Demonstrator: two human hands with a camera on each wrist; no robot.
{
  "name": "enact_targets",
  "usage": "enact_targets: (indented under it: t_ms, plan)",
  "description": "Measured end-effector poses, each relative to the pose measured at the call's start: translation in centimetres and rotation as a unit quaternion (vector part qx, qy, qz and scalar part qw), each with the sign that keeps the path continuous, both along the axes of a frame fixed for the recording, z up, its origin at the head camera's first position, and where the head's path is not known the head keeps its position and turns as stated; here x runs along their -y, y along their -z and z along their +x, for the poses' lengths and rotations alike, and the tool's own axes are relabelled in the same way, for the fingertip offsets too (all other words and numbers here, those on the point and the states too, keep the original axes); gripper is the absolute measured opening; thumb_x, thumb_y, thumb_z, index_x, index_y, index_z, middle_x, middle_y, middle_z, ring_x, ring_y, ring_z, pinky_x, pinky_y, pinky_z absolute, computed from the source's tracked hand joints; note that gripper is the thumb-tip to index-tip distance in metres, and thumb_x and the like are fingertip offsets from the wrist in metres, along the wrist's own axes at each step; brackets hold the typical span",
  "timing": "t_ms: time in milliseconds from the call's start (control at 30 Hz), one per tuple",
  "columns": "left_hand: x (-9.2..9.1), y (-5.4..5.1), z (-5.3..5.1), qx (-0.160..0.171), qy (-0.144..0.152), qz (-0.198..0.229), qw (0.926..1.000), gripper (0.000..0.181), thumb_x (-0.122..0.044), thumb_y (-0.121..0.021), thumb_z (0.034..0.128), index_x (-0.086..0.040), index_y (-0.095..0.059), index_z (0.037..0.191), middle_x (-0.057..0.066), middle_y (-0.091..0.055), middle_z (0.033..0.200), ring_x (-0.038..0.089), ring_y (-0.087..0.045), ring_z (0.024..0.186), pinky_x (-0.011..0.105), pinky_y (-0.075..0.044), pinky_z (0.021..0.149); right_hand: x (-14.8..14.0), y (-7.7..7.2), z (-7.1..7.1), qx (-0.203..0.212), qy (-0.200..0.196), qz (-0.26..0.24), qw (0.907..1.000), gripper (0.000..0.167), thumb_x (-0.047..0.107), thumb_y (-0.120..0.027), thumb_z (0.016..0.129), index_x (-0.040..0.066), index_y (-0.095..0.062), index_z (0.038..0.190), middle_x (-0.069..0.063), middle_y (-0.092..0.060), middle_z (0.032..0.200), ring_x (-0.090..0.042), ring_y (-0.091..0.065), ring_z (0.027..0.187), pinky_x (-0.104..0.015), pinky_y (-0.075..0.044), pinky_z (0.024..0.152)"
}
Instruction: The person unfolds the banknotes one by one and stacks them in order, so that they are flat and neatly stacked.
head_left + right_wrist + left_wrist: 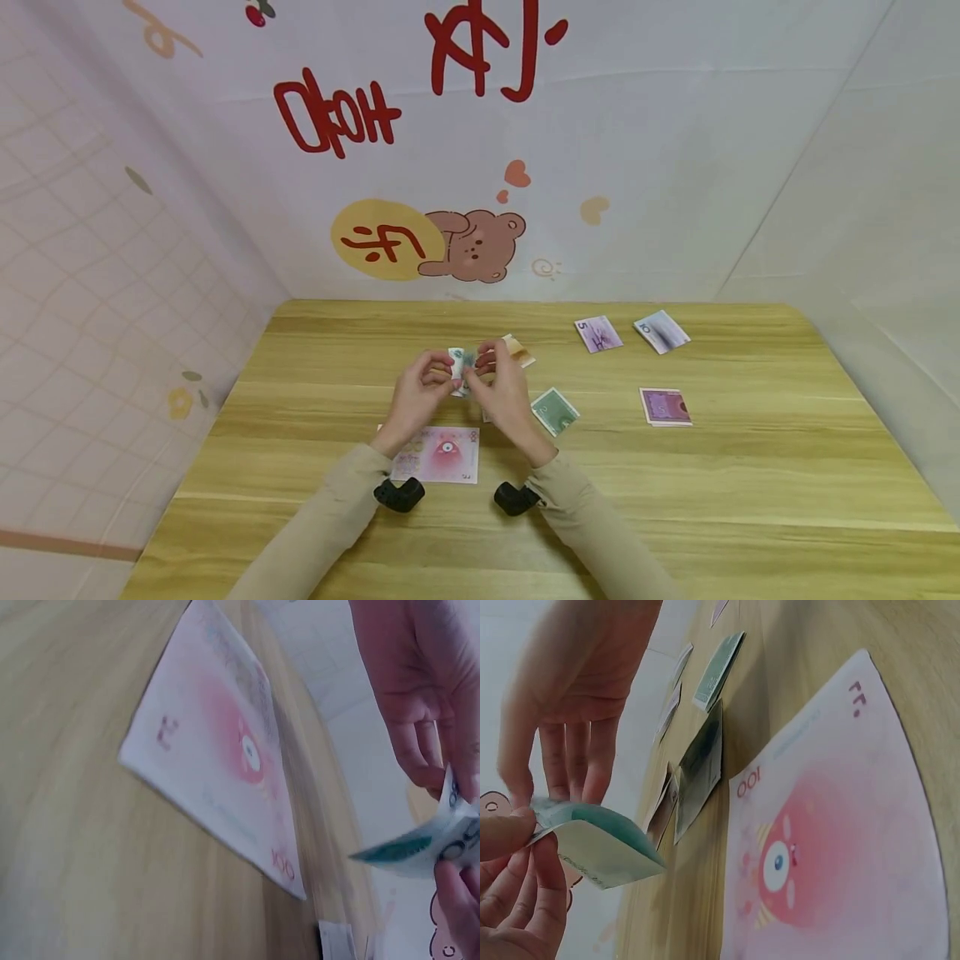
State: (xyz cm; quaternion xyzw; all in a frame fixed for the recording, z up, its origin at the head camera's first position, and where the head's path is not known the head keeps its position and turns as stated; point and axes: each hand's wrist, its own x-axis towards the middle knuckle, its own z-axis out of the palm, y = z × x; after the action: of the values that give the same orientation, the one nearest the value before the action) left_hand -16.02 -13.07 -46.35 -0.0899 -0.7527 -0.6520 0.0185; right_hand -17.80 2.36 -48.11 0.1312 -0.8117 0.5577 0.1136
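Note:
Both hands hold one green and white banknote [459, 377] above the middle of the table. The left hand [418, 396] pinches its left side between thumb and fingers. On its other side the right hand [504, 392] has thumb and fingertips on the paper. In the left wrist view the note [604, 847] is bent over, its two layers standing apart at one end. The right wrist view shows the note [420, 844] curved, with printed digits near the fingers. Below the hands a pink 100 note [453, 457] lies flat, partly covered by the left wrist.
Right of the hands lie a green folded note [555, 412] and a purple one [666, 407]. Farther back are a note marked 5 [598, 334], one marked 10 [662, 332] and a brownish note [519, 352]. A printed cloth wall [637, 167] stands behind the table.

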Motion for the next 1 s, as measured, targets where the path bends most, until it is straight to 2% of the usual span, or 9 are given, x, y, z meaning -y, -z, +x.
enact_targets:
  t_ms: [100,267,467,533,667,767,900,1000]
  plan:
    - [0.1,-0.1,0.0,0.004,-0.01,0.004,0.9999,0.03,0.016,-0.064,0.0831,0.014,-0.053,0.111,0.03,-0.056,0.103,0.043,-0.061,0.09,0.022,-0.052,0.069,-0.4,0.1,0.1,-0.012,-0.03,-0.001,0.9995,0.029,0.002,-0.063,0.088,0.0,-0.05,0.114,-0.013,-0.064,0.095,-0.023,-0.064,0.084,-0.029,-0.055,0.065]
    - [0.6,0.7,-0.2,0.016,-0.034,0.003,0.9993,0.028,0.013,-0.066,0.0839,0.008,-0.056,0.11,0.023,-0.058,0.103,0.034,-0.063,0.089,0.021,-0.052,0.069,-1.0,0.4,0.1,-0.023,-0.062,-0.003,0.9978,0.028,-0.005,-0.055,0.089,0.001,-0.05,0.116,-0.017,-0.063,0.101,-0.024,-0.064,0.088,-0.029,-0.055,0.07]
    - [1.8,1.1,0.1,0.016,-0.038,-0.002,0.9991,0.024,0.009,-0.066,0.0864,0.006,-0.058,0.109,0.022,-0.06,0.105,0.034,-0.064,0.09,0.022,-0.052,0.07,-1.9,0.7,0.3,-0.037,-0.05,0.008,0.9981,0.019,-0.007,-0.055,0.088,0.0,-0.058,0.106,-0.013,-0.066,0.096,-0.024,-0.067,0.084,-0.03,-0.056,0.07]
    - [2.2,0.7,0.4,0.026,-0.038,-0.011,0.9989,0.024,0.01,-0.064,0.0869,0.009,-0.057,0.109,0.025,-0.059,0.106,0.036,-0.063,0.092,0.022,-0.052,0.071,-2.2,0.9,0.4,-0.032,-0.046,0.008,0.9984,0.017,-0.007,-0.055,0.088,-0.001,-0.06,0.103,-0.013,-0.066,0.093,-0.024,-0.067,0.082,-0.03,-0.056,0.07]
    - [3.1,0.9,0.6,0.039,-0.043,-0.014,0.9982,0.022,0.011,-0.063,0.0871,0.008,-0.057,0.108,0.025,-0.059,0.107,0.035,-0.063,0.094,0.021,-0.052,0.073,-2.6,1.4,0.6,-0.01,-0.041,0.01,0.999,0.016,-0.007,-0.056,0.086,-0.001,-0.063,0.1,-0.012,-0.067,0.091,-0.022,-0.067,0.08,-0.029,-0.056,0.069]
    - [3.8,1.7,0.5,0.042,-0.052,-0.011,0.9977,0.02,0.01,-0.063,0.0868,0.007,-0.058,0.106,0.023,-0.06,0.106,0.029,-0.064,0.091,0.021,-0.052,0.073,-2.9,1.6,0.7,-0.003,-0.039,0.011,0.9992,0.016,-0.008,-0.057,0.085,-0.001,-0.063,0.098,-0.012,-0.067,0.09,-0.022,-0.067,0.078,-0.028,-0.056,0.069]
    - [4.4,1.7,0.6,0.057,-0.063,-0.015,0.9963,0.02,0.012,-0.062,0.0856,0.008,-0.058,0.105,0.022,-0.06,0.103,0.021,-0.065,0.087,0.02,-0.051,0.071,-3.3,1.8,0.7,-0.01,-0.037,0.016,0.9991,0.015,-0.008,-0.058,0.083,-0.001,-0.063,0.095,-0.012,-0.068,0.089,-0.022,-0.067,0.077,-0.027,-0.056,0.068]
    - [4.8,1.7,0.7,0.065,-0.064,-0.019,0.9957,0.022,0.012,-0.063,0.0847,0.008,-0.058,0.106,0.021,-0.06,0.102,0.02,-0.065,0.086,0.021,-0.051,0.071,-3.6,1.9,0.8,-0.017,-0.038,0.023,0.9989,0.014,-0.007,-0.061,0.083,0.0,-0.063,0.095,-0.011,-0.068,0.088,-0.021,-0.067,0.075,-0.027,-0.056,0.067]
